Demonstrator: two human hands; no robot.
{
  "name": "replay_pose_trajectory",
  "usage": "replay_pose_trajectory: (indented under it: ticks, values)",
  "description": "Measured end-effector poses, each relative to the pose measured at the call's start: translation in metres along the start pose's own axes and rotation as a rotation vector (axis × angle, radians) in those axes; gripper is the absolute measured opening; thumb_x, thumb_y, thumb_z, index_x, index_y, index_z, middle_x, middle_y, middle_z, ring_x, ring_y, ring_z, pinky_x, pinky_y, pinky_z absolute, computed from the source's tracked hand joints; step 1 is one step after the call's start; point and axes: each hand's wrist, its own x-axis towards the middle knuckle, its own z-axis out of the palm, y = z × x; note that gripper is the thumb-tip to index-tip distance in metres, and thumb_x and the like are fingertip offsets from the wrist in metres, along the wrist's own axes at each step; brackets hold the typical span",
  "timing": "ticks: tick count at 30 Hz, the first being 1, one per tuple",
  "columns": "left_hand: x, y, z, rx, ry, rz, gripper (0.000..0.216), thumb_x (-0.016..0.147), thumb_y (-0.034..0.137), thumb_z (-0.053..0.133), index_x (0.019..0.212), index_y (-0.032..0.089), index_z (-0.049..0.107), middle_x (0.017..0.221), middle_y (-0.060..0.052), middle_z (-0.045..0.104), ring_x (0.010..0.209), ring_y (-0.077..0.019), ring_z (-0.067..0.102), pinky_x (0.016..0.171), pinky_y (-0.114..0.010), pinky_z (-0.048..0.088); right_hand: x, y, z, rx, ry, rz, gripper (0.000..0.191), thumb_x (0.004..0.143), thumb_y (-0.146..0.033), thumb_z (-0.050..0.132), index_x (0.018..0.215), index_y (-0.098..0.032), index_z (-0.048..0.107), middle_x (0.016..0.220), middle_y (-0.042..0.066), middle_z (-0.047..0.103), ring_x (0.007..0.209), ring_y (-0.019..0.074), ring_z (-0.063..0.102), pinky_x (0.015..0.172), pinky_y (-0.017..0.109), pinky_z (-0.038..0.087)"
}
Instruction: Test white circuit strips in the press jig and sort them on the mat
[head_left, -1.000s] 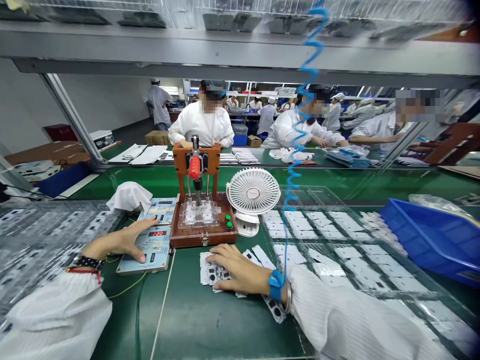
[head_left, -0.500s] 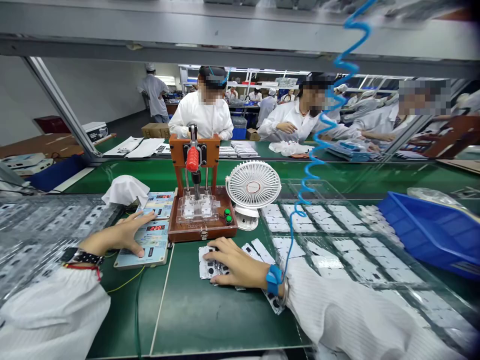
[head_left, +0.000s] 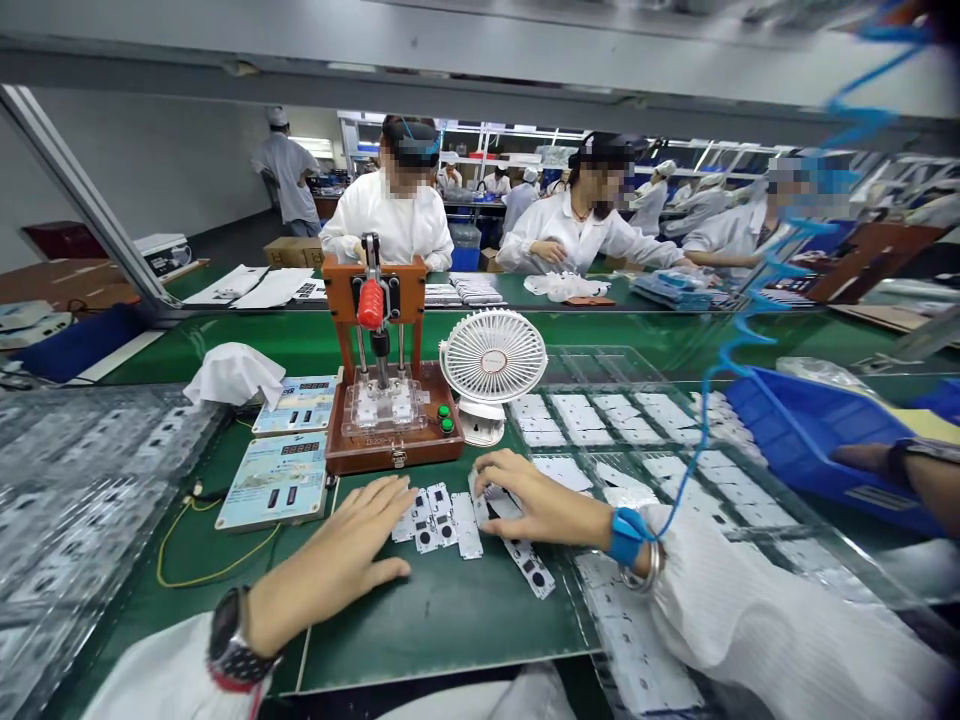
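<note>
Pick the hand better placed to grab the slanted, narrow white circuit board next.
Probably the right hand: it is close beside the slanted board, though possibly pinching another; the left hand is farther, with other white boards between.

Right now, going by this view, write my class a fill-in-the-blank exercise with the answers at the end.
1) The strap just behind the right hand is coloured ____.
2) White boards lie on a tabletop coloured ____.
3) In the picture, the white fan stands to the ____ of the press.
4) The press's handle grip is coloured ____.

Missing words: blue; green; right; red.
</note>
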Motion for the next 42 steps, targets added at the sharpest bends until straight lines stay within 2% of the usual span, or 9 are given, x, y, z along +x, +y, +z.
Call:
replay_pose_trajectory:
  ticks: [4, 7, 10, 18, 23, 30, 36, 39, 42]
  values:
    - [0.024, -0.014, 0.032, 0.010, 0.030, -0.066, 0.067, 0.088, 0.036, 0.061, 0.145, 0.021, 0.030, 0.153, -0.013, 0.025, 0.141, -0.0312, 0.020, 0.111, -0.052, 0.027, -0.004, -0.002, 0.009, -0.137, 0.005, 0.013, 0.045, 0.077, -0.044, 0.070, 0.111, -0.019, 0.055, 0.136, 0.014, 0.041, 0.126, 0.0319, 0.035, 0.100, 0.047, 0.036]
    - [0.024, -0.024, 0.037, -0.006, 0.076, -0.065, 0.062, 0.089, 0.030, 0.060, 0.143, 0.022, 0.033, 0.149, -0.012, 0.033, 0.138, -0.0284, 0.027, 0.111, -0.048, 0.028, 0.007, -0.011, 0.019, -0.194, 0.043, -0.074, 0.059, 0.081, -0.047, 0.066, 0.130, -0.019, 0.046, 0.140, 0.014, 0.038, 0.127, 0.0308, 0.034, 0.103, 0.048, 0.034]
    - [0.018, -0.029, 0.034, -0.013, 0.098, -0.052, 0.064, 0.085, 0.027, 0.064, 0.142, 0.025, 0.035, 0.146, -0.011, 0.038, 0.136, -0.0287, 0.032, 0.109, -0.049, 0.032, 0.026, -0.020, 0.031, -0.230, 0.006, -0.141, 0.066, 0.080, -0.045, 0.068, 0.134, -0.018, 0.043, 0.137, 0.014, 0.042, 0.122, 0.0305, 0.039, 0.101, 0.046, 0.036]
    - [0.038, -0.023, 0.046, -0.072, 0.127, 0.089, 0.076, 0.080, 0.030, 0.070, 0.144, 0.023, 0.029, 0.149, -0.012, 0.034, 0.137, -0.0293, 0.027, 0.111, -0.050, 0.026, 0.042, -0.024, 0.041, -0.210, 0.021, -0.186, 0.046, 0.078, -0.029, 0.070, 0.119, -0.013, 0.055, 0.115, 0.014, 0.052, 0.106, 0.0263, 0.047, 0.093, 0.043, 0.042]
    - [0.051, -0.023, 0.048, -0.117, 0.208, 0.135, 0.060, 0.083, 0.027, 0.065, 0.137, 0.026, 0.039, 0.133, -0.010, 0.049, 0.124, -0.0291, 0.042, 0.102, -0.049, 0.035, 0.034, -0.012, 0.036, 0.067, 0.123, -0.213, 0.042, 0.078, -0.028, 0.068, 0.117, -0.018, 0.056, 0.125, 0.013, 0.042, 0.120, 0.0242, 0.042, 0.101, 0.038, 0.039]
    - [0.041, -0.016, 0.040, -0.270, 0.304, 0.089, 0.054, 0.079, 0.026, 0.063, 0.131, 0.021, 0.047, 0.130, -0.011, 0.044, 0.125, -0.0281, 0.043, 0.105, -0.043, 0.036, 0.033, -0.006, 0.040, 0.362, 0.185, -0.162, 0.032, 0.073, -0.028, 0.072, 0.101, -0.018, 0.060, 0.123, 0.009, 0.041, 0.121, 0.0215, 0.046, 0.103, 0.036, 0.039]
    - [0.021, -0.028, 0.043, -0.142, 0.245, 0.031, 0.047, 0.084, 0.033, 0.059, 0.130, 0.025, 0.050, 0.138, -0.010, 0.043, 0.127, -0.0319, 0.041, 0.103, -0.049, 0.039, 0.020, 0.003, 0.046, 0.122, 0.055, -0.145, 0.039, 0.074, -0.035, 0.075, 0.106, -0.019, 0.059, 0.134, 0.011, 0.048, 0.136, 0.0272, 0.029, 0.111, 0.046, 0.027]
    - [0.014, -0.034, 0.043, -0.054, 0.232, 0.047, 0.054, 0.083, 0.033, 0.061, 0.134, 0.026, 0.047, 0.141, -0.011, 0.042, 0.130, -0.0341, 0.037, 0.104, -0.052, 0.037, 0.013, 0.003, 0.034, 0.019, 0.043, -0.126, 0.049, 0.074, -0.041, 0.074, 0.114, -0.019, 0.058, 0.138, 0.012, 0.046, 0.140, 0.0285, 0.022, 0.112, 0.047, 0.025]
    - [0.015, -0.034, 0.045, -0.018, 0.205, 0.077, 0.067, 0.084, 0.045, 0.062, 0.142, 0.027, 0.036, 0.149, -0.011, 0.032, 0.135, -0.0354, 0.029, 0.106, -0.054, 0.033, 0.007, 0.006, 0.017, -0.034, -0.009, -0.081, 0.064, 0.071, -0.042, 0.077, 0.126, -0.019, 0.053, 0.142, 0.014, 0.040, 0.138, 0.0294, 0.026, 0.111, 0.047, 0.027]
